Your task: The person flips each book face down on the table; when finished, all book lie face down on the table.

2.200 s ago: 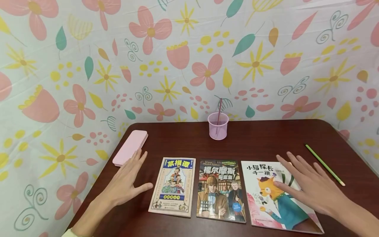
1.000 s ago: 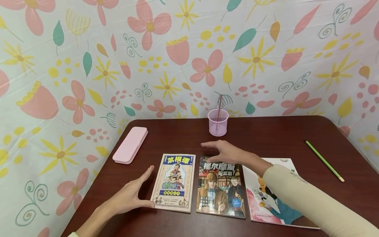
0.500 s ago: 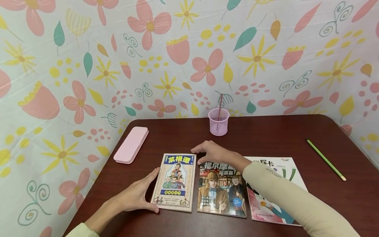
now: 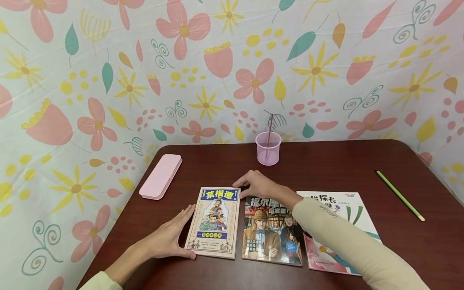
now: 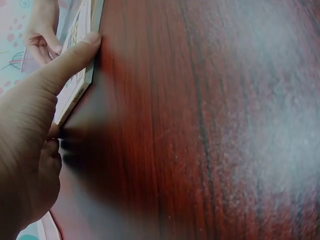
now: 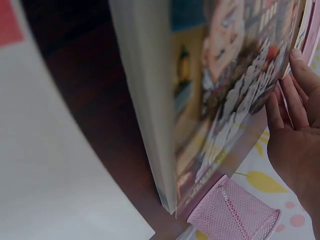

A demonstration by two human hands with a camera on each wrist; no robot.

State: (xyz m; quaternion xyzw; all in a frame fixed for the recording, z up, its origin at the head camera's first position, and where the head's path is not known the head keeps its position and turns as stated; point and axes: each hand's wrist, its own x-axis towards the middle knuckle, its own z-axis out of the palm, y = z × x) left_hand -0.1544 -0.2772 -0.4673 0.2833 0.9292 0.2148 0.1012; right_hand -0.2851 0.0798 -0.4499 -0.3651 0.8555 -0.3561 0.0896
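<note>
Leftmost book (image 4: 214, 222) flat on table (image 4: 214, 167), cover up. Left hand (image 4: 166, 238) spread wide, thumb at near left corner, fingers along left edge. Right hand (image 4: 259, 187) narrow, pinching far right corner; opposite corners probably chosen for even control. Right arm crosses middle book (image 4: 268, 241), reaching over. Beyond, pink cup (image 4: 268, 157) props thin red stick (image 4: 270, 124) upright, leaning slightly.
</note>
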